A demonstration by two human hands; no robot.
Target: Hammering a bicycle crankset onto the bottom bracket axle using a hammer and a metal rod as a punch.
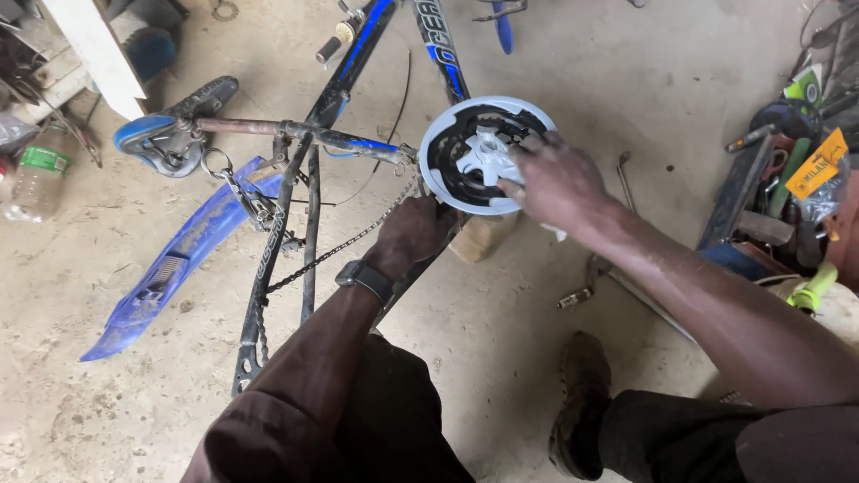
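A black and blue bicycle frame point(313, 143) lies on its side on the sandy floor. Its round white chainring guard point(447, 134) with dark teeth inside faces up at the centre. My right hand point(557, 183) rests on the guard's right side, fingers on the white hub at its middle. My left hand point(413, 234), with a dark watch on the wrist, grips the frame just under the guard. The chain point(340, 246) hangs slack from the ring toward the lower left.
A blue mudguard point(174, 264) lies at the left beside the saddle point(170, 134). A plastic bottle point(36, 179) sits at the far left. Tools and boxes point(787, 170) crowd the right edge. A wrench point(582, 286) lies near my shoe point(582, 402).
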